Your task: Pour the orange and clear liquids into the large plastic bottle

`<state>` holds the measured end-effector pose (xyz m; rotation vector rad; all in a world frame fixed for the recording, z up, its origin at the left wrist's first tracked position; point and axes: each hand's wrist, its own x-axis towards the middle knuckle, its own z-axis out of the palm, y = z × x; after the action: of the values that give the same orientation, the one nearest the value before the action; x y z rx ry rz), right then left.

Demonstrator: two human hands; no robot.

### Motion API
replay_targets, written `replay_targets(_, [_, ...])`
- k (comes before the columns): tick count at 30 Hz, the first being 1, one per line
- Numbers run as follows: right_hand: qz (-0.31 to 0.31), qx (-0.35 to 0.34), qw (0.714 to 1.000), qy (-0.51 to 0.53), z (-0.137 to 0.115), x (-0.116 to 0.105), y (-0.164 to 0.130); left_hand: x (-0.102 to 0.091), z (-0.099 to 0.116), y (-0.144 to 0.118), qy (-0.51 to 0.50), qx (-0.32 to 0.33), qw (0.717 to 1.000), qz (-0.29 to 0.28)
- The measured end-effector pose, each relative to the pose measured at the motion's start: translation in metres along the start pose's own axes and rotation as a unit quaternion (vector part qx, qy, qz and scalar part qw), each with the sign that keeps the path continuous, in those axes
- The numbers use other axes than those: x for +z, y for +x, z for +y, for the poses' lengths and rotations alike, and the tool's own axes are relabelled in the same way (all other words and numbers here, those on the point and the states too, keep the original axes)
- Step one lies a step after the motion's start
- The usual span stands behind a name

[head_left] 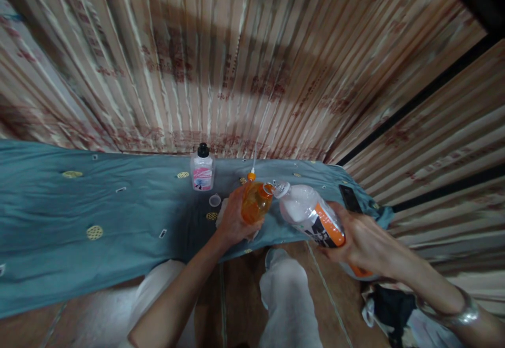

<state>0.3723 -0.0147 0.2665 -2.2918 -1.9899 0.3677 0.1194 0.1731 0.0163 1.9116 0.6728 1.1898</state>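
Observation:
My left hand is wrapped round a small translucent orange bottle, its open mouth turned up and to the right. In my right hand is a large clear plastic bottle with an orange and black label, tilted so its neck meets the orange bottle's mouth. Whether liquid is flowing between them I cannot tell. Just behind the orange bottle lies an orange and white spray or pump top with a thin tube. A small round clear cap rests left of my left hand, and something pale is partly hidden beneath that hand.
A clear bottle with a black cap and pink label stands on the teal patterned cloth. A dark phone-like object lies at the right. Pleated curtains rise behind. Dark fabric items lie at lower right.

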Motion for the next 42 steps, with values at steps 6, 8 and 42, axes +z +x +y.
replay_targets(6, [0.003, -0.002, 1.000, 0.006, 0.0016, 0.0021, -0.0001, -0.0002, 0.0009, 0.0010, 0.010, -0.006, 1.000, 0.000])
replay_targets(8, [0.006, -0.002, 1.000, 0.004, 0.0019, 0.0023, -0.0003, -0.0001, 0.0014, 0.0010, 0.006, -0.004, 1.000, -0.001])
replay_targets(42, [0.009, -0.011, 1.000, -0.015, 0.0015, -0.0031, -0.0024, -0.0034, 0.0088, 0.0036, -0.003, -0.019, 1.000, -0.006])
